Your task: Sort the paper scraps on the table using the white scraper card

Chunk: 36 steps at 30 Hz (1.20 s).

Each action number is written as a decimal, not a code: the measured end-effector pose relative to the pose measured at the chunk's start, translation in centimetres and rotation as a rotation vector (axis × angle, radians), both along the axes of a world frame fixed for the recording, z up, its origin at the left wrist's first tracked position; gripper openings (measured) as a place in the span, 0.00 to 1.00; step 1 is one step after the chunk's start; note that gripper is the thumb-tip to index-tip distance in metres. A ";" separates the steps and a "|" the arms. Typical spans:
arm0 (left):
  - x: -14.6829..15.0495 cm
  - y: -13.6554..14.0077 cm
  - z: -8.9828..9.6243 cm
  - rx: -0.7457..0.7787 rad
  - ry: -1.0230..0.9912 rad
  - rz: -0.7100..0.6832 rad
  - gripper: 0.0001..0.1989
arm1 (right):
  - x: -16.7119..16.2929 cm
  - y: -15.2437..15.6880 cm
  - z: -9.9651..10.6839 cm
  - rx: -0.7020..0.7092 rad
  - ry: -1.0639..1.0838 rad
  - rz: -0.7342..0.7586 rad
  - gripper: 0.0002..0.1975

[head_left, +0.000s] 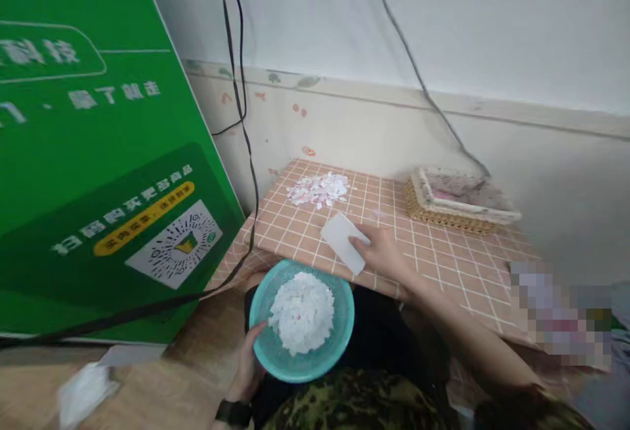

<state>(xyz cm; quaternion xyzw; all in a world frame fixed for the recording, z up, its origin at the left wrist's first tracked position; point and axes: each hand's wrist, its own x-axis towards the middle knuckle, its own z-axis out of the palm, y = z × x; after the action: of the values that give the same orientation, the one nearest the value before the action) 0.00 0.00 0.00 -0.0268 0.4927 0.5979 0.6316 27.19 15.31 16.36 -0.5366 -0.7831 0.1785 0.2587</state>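
Fingers (pixel 361 244) of outstretched right arm (pixel 457 325) round white rectangle (pixel 341 238), left fingers (pixel 256 334) round teal basket (pixel 348 317)

Teal colander (pixel 302 372): one
White slab (pixel 342 239): one
Flake heaps (pixel 302 312): two, one by table's (pixel 453 266) back-left corner
Wicker basket (pixel 443 216): one

The left hand (pixel 249 365) is held low before the body, thumb (pixel 257 330) extended inward, other fingers mostly hidden; the right forearm (pixel 457 326) reaches forward and inward; the right hand (pixel 380 250) pinches, clenched lightly. Both arms bend apart, left lower than right.
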 end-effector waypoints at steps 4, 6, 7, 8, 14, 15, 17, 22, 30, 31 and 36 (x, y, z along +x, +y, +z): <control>-0.1 0.1 -0.3 0.002 0.011 -0.029 0.08 | 3.2 1.2 0.0 0.035 -0.040 -0.132 0.16; -0.1 0.2 -0.6 0.005 -0.004 -0.057 0.09 | 5.0 1.8 0.2 0.049 -0.061 -0.193 0.16; -0.1 0.2 -0.8 0.007 -0.014 -0.069 0.10 | 5.8 2.1 0.2 0.052 -0.075 -0.219 0.17; -0.2 0.2 -1.1 0.007 -0.021 -0.075 0.10 | 6.7 2.4 0.3 0.053 -0.090 -0.243 0.17; -0.3 0.3 -1.7 0.010 -0.042 -0.073 0.10 | 10.5 4.5 0.3 0.071 -0.132 -0.384 0.20; -0.3 0.3 -1.6 0.008 -0.046 -0.076 0.10 | 10.8 4.8 0.3 0.082 -0.132 -0.391 0.20; -0.2 0.3 -1.4 0.000 -0.051 -0.083 0.11 | 11.2 5.1 0.4 0.109 -0.112 -0.381 0.20; -0.1 0.4 -1.2 -0.039 -0.008 -0.066 0.09 | 11.5 4.6 1.3 0.232 -0.064 -0.399 0.20; 0.2 0.6 -1.2 -0.035 0.031 -0.081 0.08 | 11.2 5.7 1.1 0.332 -0.371 -0.447 0.19; 0.3 0.6 -1.1 -0.034 0.036 -0.077 0.08 | 10.9 6.1 0.9 0.322 -0.411 -0.425 0.19; 0.6 0.7 -1.1 -0.022 0.032 -0.087 0.08 | 9.9 5.9 -0.3 0.277 -0.538 -0.304 0.18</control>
<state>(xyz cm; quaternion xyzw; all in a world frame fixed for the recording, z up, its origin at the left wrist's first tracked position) 0.60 0.67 -1.06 -0.0027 0.5101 0.5647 0.6487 37.12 21.21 16.07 -0.6347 -0.7512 -0.1183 0.1370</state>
